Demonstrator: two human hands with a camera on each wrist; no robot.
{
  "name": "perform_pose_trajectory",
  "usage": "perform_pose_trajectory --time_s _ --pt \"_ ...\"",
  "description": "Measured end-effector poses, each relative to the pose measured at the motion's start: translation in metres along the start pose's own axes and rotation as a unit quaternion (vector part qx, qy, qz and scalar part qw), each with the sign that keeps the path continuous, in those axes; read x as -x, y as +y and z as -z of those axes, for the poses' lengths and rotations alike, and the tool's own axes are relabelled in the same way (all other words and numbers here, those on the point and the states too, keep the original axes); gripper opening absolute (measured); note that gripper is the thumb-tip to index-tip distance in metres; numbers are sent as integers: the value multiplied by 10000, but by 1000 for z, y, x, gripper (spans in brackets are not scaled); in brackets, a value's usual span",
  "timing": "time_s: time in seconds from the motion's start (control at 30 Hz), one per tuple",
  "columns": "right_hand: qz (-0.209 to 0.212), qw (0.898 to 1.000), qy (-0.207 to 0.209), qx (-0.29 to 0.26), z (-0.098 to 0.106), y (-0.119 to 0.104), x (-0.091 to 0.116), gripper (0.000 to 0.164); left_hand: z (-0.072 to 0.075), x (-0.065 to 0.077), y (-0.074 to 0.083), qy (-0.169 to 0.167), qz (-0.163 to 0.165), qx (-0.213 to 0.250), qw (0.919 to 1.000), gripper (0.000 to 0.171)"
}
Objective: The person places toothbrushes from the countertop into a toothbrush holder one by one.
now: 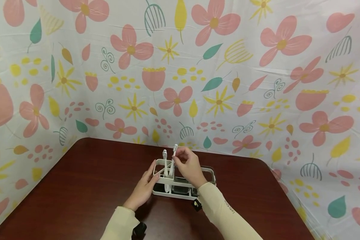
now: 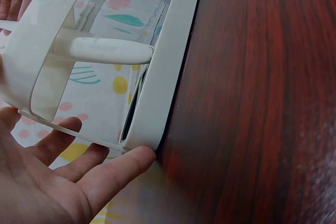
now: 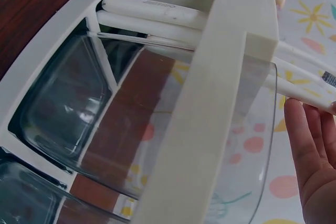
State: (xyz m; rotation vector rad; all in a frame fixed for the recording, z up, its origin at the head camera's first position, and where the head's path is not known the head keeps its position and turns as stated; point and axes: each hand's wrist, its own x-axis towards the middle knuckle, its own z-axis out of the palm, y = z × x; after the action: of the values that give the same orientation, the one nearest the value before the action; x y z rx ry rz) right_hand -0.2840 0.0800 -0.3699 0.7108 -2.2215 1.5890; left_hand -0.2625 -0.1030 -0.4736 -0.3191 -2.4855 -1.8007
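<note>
A white toothbrush holder with an upper rail and a lower base stands on the table. My left hand grips its left end; in the left wrist view that hand's fingers touch the end frame and base. Thumb and fingers of my right hand pinch a white toothbrush near its head. Beside it, another white toothbrush stands in the same left section. Both toothbrush handles pass down through the rail to the base in the right wrist view. Clear cups occupy sections to the right.
The dark reddish-brown table surrounds the holder. A flower-patterned curtain hangs behind the table and along its sides. Black straps sit at both wrists.
</note>
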Motion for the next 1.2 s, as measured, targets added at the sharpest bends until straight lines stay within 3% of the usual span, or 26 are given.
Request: perform_pose_trajectory --time_s 0.47,1.2 --pt "-69 9987 -271 424 -1 -9 7 12 1 0 2 5 66 21 10000 62" --pt "-320 9984 -283 366 -4 -2 13 13 0 2 1 -36 70 112 9999 62"
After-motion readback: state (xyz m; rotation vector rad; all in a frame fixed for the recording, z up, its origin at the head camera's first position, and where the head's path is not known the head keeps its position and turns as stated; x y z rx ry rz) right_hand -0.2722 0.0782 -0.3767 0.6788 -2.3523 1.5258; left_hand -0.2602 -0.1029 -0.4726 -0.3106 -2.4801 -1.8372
